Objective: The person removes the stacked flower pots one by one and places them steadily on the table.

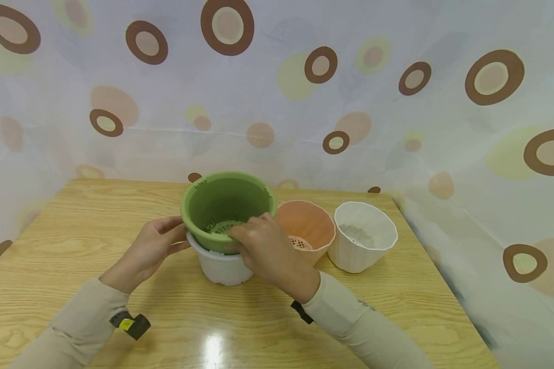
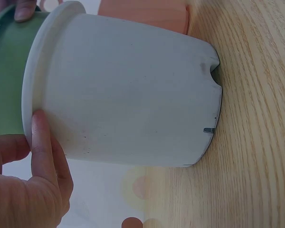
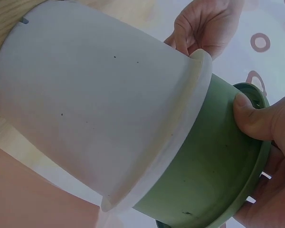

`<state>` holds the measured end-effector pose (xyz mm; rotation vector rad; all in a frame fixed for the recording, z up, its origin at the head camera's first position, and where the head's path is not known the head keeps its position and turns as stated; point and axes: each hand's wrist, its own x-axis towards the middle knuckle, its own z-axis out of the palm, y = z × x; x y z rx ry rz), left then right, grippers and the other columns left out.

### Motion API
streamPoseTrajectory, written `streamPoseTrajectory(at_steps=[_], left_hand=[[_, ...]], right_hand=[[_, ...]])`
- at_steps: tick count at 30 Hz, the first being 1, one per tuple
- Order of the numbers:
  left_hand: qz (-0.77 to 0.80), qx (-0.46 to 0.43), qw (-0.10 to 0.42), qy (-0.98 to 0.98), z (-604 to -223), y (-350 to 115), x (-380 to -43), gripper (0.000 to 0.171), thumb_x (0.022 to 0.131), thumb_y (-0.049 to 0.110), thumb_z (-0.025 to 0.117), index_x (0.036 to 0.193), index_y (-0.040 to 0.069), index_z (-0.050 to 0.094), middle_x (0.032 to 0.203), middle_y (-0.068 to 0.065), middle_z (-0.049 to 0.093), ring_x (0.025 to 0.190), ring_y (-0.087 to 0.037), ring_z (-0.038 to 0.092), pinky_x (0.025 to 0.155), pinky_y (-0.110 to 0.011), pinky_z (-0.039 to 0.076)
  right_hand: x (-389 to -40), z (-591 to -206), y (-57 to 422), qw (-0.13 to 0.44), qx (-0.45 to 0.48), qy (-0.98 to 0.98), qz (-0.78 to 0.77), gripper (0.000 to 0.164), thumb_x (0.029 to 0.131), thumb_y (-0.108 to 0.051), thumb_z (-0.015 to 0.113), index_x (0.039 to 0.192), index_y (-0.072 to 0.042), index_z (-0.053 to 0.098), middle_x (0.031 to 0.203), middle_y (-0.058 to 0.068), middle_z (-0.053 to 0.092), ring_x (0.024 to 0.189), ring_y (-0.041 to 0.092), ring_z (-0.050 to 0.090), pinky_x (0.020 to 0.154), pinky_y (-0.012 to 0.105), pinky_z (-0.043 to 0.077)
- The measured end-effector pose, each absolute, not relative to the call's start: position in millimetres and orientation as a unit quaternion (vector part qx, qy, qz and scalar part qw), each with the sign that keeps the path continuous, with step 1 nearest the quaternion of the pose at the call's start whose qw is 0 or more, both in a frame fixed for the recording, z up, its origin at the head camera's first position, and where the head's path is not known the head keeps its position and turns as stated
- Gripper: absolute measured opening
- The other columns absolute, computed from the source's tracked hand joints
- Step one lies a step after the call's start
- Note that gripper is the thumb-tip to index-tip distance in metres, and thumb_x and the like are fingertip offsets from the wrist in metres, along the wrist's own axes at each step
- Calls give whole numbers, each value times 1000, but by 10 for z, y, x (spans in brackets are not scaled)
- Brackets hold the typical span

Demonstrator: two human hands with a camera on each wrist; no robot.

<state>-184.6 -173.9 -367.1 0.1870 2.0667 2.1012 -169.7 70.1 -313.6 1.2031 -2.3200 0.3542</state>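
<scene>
A green flower pot [image 1: 231, 205] sits partly inside a white flower pot [image 1: 226, 269], its upper part standing above the white rim. My right hand [image 1: 270, 251] grips the green pot's near right rim, with the thumb on the outer wall in the right wrist view and the fingers at the inner side. At the left, my left hand [image 1: 154, 246] pinches the rim of the white pot, fingers under the lip and thumb above it beside the green wall [image 2: 12, 76]. Slots show in the green pot's bottom. The white pot's base stands on the table.
An orange pot [image 1: 304, 220] with a perforated bottom stands right of the nested pair. Beside it is another white pot [image 1: 362, 230], fluted and touching or nearly touching it. All stand on a wooden table [image 1: 97, 205], with a patterned cloth [image 1: 268, 102] behind and at the right.
</scene>
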Motion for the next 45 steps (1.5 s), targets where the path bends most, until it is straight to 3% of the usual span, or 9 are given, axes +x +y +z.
streamPoseTrajectory(at_steps=[9, 17, 45], left_hand=[[706, 64, 93, 699, -3677, -1747, -1845, 56, 100, 22, 53, 141, -11, 35, 124, -8, 56, 98, -5, 63, 93, -25, 53], [703, 65, 96, 702, -3669, -1747, -1856, 56, 100, 23, 52, 142, -10, 34, 117, 3, 59, 100, -5, 62, 94, -25, 52], [700, 69, 93, 705, -3673, -1749, -1843, 56, 101, 24, 50, 142, -11, 33, 120, -2, 58, 103, -9, 62, 93, -26, 53]], right_hand=[[-1690, -3075, 695, 255, 444, -848, 137, 10, 83, -19, 76, 77, -14, 69, 70, -5, 66, 60, 12, 52, 57, 24, 36], [-1691, -3044, 708, 262, 445, -845, 138, 7, 83, -17, 76, 81, -13, 71, 74, -4, 68, 63, 13, 55, 58, 26, 38], [-1657, -2873, 749, 309, 460, -821, 139, 9, 81, -17, 77, 80, -12, 69, 74, -4, 69, 63, 14, 56, 58, 26, 40]])
